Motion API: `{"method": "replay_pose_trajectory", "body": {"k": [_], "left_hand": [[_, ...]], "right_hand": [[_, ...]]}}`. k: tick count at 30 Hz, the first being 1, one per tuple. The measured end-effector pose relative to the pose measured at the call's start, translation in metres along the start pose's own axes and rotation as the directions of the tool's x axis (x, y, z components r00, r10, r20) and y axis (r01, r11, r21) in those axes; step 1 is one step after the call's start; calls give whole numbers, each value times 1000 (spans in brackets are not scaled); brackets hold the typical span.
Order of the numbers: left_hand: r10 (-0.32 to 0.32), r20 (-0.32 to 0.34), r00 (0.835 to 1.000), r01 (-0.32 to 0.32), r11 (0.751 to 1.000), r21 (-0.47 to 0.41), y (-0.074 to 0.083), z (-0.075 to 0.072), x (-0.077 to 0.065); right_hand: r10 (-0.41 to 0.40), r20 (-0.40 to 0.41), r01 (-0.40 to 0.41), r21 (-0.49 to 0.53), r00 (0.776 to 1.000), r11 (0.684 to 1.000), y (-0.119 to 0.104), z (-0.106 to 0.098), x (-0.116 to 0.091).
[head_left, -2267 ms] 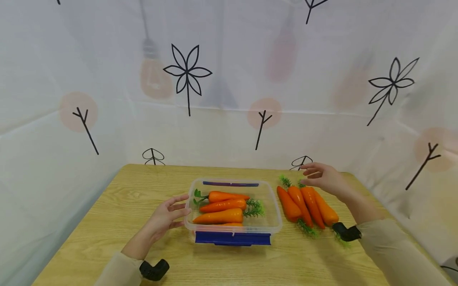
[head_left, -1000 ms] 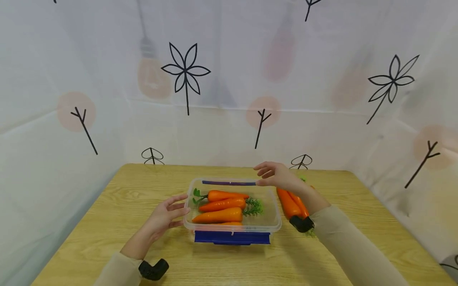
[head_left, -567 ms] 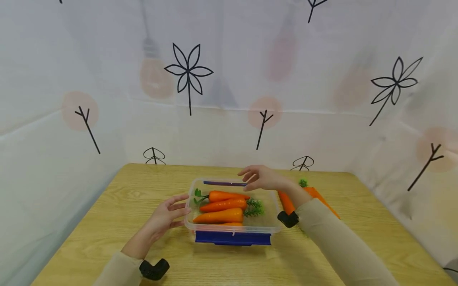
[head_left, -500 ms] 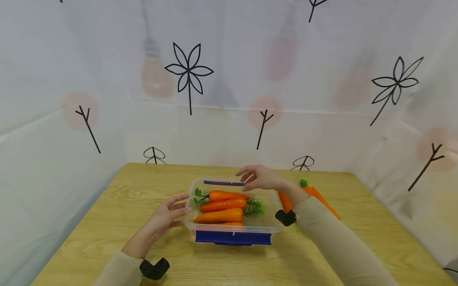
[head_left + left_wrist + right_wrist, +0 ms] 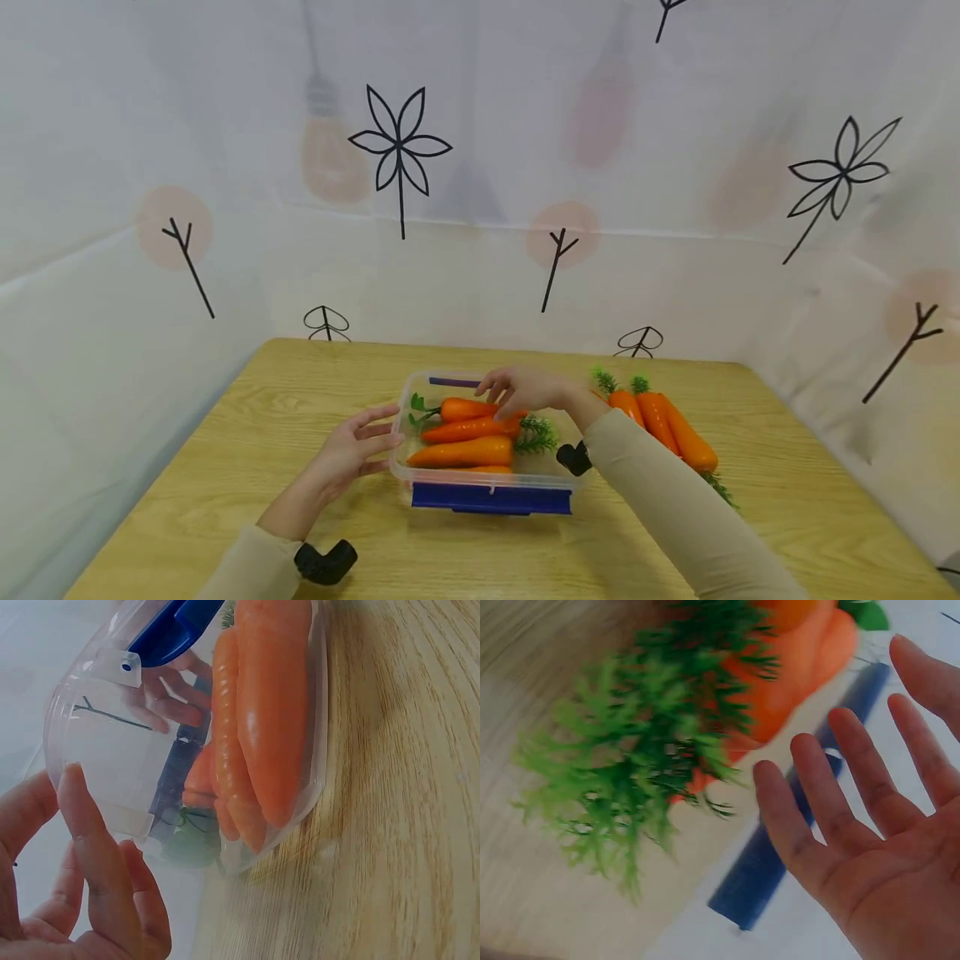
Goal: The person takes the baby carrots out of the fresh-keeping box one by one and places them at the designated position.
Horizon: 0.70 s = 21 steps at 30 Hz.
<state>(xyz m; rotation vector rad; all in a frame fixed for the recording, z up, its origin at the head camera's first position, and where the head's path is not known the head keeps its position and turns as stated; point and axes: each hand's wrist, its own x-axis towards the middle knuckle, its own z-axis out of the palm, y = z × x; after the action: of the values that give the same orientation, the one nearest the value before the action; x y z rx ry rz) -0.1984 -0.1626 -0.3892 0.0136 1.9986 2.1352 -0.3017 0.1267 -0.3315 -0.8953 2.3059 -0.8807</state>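
A clear plastic box (image 5: 573, 417) with blue latches stands on the table, several orange carrots (image 5: 461, 452) with green tops lying inside. At its left side, my left hand (image 5: 348, 450) touches the rim with the fingertips, its fingers loosely bent; the left wrist view shows the same hand (image 5: 97, 877) against the clear wall. Over the box's back right part reaches my right hand (image 5: 525, 390), above the rear carrots. In the right wrist view this hand (image 5: 870, 817) has spread fingers and an empty palm, beside green carrot leaves (image 5: 630, 757).
Several more carrots (image 5: 690, 437) lie on the wooden table (image 5: 300, 392) to the box's right, partly behind my right forearm. A blue latch (image 5: 491, 498) hangs along the box's front. A patterned white cloth (image 5: 480, 275) surrounds the table.
My right hand has moved left from the loose carrots, past the box's back edge, and down over the carrots inside. The left hand has stayed at the box's left side.
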Motion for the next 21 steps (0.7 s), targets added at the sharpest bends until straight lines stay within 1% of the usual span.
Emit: {"method": "replay_pose_trajectory", "body": {"k": [3, 6, 13, 17, 21], "left_hand": [[-2, 6, 1000, 2, 1000, -1, 0, -1, -2], [-3, 11, 1000, 3, 1000, 1, 1, -1, -3], [-7, -2, 1000, 7, 1000, -8, 1, 0, -2], [-10, -11, 1000, 10, 1000, -12, 1, 0, -1], [-10, -18, 1000, 10, 1000, -10, 2, 0, -1]], "right_hand": [[46, 18, -45, -78, 999, 996, 1, 6, 3], [83, 29, -80, -114, 996, 990, 2, 8, 4], [113, 97, -112, -9, 989, 994, 2, 3, 3], [106, 113, -107, -4, 988, 994, 1, 2, 5], [126, 109, -125, -14, 986, 992, 0, 5, 6]]}}
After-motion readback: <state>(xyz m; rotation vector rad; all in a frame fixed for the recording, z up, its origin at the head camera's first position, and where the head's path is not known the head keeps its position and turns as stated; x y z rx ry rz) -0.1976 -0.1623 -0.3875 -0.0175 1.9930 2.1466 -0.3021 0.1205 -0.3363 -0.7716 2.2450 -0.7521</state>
